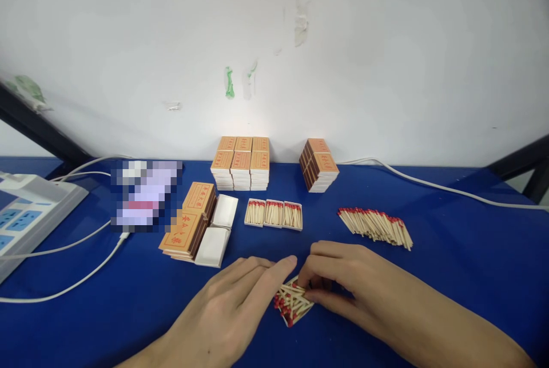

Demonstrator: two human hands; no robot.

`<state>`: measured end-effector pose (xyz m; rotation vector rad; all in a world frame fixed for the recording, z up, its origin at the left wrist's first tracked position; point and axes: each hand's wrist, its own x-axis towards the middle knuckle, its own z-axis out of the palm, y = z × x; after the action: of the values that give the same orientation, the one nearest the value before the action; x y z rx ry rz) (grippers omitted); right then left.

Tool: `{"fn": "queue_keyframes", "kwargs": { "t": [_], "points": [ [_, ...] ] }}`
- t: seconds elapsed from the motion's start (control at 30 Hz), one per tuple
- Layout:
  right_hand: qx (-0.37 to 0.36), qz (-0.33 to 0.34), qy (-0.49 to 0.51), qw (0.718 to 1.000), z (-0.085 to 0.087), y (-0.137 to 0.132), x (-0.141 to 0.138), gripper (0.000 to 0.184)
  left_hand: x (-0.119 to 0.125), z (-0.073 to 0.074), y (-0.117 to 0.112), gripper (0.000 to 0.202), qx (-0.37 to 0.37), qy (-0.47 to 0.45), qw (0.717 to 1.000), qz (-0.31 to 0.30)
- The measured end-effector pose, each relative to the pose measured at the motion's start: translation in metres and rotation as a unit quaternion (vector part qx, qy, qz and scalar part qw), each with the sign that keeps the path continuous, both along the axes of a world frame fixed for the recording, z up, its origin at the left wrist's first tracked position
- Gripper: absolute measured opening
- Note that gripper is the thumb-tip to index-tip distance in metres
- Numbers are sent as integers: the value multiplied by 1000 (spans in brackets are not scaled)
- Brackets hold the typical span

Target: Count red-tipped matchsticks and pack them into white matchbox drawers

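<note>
A small white matchbox tray crammed with red-tipped matches lies on the blue table near the front. My left hand rests flat beside it, fingers stretched out, fingertips touching the tray's left side. My right hand curls over the tray's right end, fingers pinched on the matches and tray. Three filled trays sit in a row just behind. A loose heap of matches lies to the right.
Stacks of orange matchbox sleeves and a tilted stack stand by the white wall. More sleeves and empty white trays lie at left. A power strip, white cables and a blurred item occupy the far left.
</note>
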<state>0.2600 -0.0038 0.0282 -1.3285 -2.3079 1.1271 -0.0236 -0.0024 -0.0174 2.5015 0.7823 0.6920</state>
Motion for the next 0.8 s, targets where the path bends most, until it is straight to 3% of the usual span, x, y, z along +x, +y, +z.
{"fn": "queue_keyframes", "kwargs": {
  "t": [0.23, 0.5, 0.8],
  "points": [
    [-21, 4, -25, 999, 1, 0, -1, 20, 2, 2, 4, 45, 129, -28, 991, -10],
    [-24, 1, -28, 999, 0, 0, 0, 19, 4, 13, 1, 44, 104, -47, 994, -4],
    [-33, -1, -25, 999, 5, -1, -1, 22, 5, 3, -8, 41, 18, -79, 997, -12]
  ]
}}
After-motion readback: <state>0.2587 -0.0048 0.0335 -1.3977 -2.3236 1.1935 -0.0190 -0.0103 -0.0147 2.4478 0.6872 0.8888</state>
